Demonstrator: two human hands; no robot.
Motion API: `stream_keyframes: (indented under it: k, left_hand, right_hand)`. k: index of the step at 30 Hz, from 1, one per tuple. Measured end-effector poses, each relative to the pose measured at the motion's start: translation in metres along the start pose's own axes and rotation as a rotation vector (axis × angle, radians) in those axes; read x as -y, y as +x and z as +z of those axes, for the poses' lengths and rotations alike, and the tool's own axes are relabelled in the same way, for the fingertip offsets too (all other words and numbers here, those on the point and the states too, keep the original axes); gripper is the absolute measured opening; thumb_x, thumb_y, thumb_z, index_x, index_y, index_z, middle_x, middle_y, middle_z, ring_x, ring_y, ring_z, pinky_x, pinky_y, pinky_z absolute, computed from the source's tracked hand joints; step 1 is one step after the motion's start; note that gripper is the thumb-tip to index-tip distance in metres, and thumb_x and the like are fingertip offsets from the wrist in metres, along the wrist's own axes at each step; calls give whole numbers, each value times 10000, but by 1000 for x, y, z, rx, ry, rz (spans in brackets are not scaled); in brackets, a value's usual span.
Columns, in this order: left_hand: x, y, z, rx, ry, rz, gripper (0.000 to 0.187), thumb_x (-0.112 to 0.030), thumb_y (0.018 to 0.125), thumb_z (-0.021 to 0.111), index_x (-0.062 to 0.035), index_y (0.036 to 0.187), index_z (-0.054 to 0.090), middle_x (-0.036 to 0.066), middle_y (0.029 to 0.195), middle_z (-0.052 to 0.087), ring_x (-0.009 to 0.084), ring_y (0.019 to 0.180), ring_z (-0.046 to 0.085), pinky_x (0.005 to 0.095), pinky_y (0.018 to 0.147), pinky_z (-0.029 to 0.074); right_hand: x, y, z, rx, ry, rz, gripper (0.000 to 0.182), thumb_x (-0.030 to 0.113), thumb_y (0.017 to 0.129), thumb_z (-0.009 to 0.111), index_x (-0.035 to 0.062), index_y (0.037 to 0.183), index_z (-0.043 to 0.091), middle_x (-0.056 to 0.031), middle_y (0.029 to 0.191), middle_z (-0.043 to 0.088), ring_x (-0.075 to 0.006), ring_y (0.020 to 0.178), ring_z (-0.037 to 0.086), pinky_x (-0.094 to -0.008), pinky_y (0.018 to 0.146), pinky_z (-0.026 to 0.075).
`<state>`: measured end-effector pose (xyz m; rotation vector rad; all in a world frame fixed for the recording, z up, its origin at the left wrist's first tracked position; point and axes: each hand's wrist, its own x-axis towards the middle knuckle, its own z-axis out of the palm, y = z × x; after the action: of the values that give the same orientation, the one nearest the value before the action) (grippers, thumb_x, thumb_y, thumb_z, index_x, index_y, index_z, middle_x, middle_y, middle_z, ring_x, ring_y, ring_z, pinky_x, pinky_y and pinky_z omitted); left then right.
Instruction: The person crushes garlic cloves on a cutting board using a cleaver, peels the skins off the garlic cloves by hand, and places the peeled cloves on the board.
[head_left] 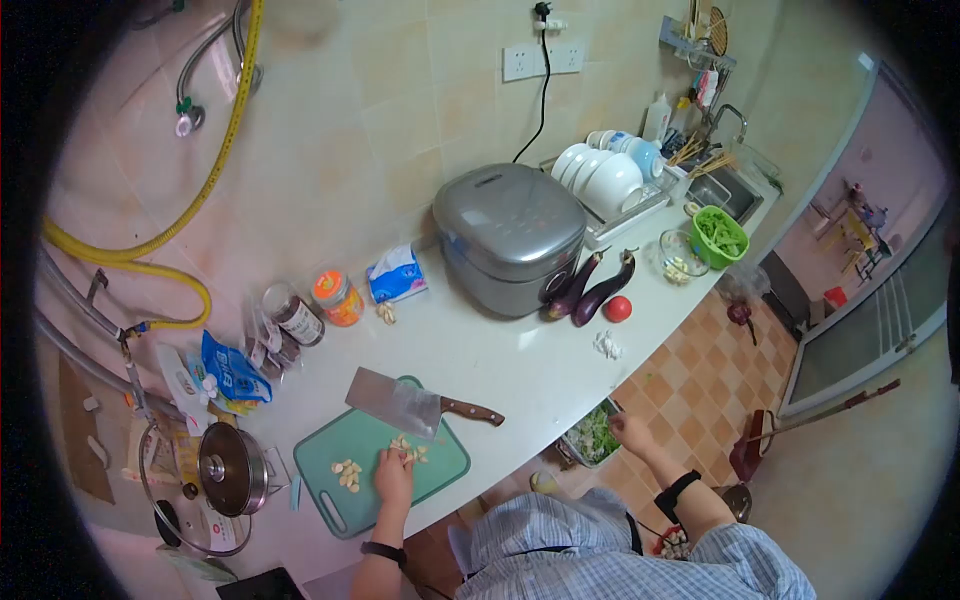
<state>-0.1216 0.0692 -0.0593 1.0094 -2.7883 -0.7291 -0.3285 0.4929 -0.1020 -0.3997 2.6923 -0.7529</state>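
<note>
On the green cutting board, my left hand reaches into the garlic cloves, its fingers closed on a clove at the edge of the pile. A second group of peeled garlic cloves lies to its left. Across the board's far edge rests a cleaver with a wooden handle, its blade pointing left. My right hand is off the counter, closed above a bin of green scraps. What those fingers hold, if anything, is too small to make out.
Behind the board stands a grey rice cooker, beside two eggplants, a tomato and white scraps. Farther right are a glass bowl and a green basket. A lidded pot sits at left.
</note>
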Motion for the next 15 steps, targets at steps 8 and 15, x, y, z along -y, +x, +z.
stream_keyframes:
  k: [8,15]
  left_hand:
    - [-30,-16,-12,-232,-86,-191,202,-140,713,671,-30,837,556,103,784,606,261,693,589,354,644,453]
    - [-141,-42,-15,46,-544,44,219,-215,756,664,-74,908,592,69,669,600,176,593,585,294,532,435]
  right_hand:
    - [45,-4,-47,360,201,161,326,228,799,591,23,1045,523,-128,744,619,-213,724,611,-337,618,468]
    - [89,8,-65,430,518,-251,264,214,792,626,28,977,595,-76,862,622,-114,789,590,-251,652,463]
